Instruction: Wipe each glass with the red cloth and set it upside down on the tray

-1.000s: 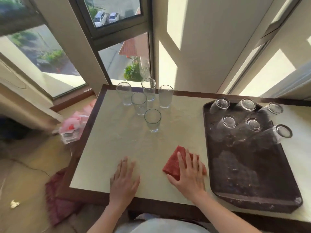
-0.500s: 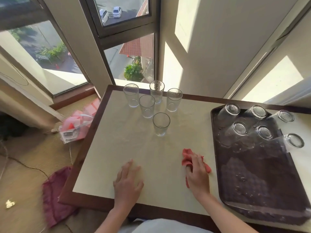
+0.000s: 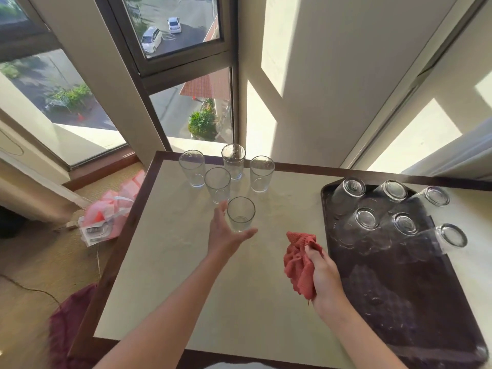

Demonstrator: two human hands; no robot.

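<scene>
Left hand (image 3: 226, 233) is being brought forward to nearest glass (image 3: 241, 214), fingers spread, glass between thumb and fingers; red cloth (image 3: 299, 262), now lifted, is being clutched by right hand (image 3: 323, 278).

**Bare Arms and a Strip of Pale Fabric**

The left hand (image 3: 226, 237) and the right hand (image 3: 324, 275) are showing bare. The left forearm (image 3: 170, 310) and the right forearm (image 3: 372, 339) are also showing bare, all the way to the lower edge of the view. Between them, at the very bottom, a thin strip of pale fabric (image 3: 237, 366) is peeking in. Too little of it is showing to tell which garment the person is wearing.
</scene>
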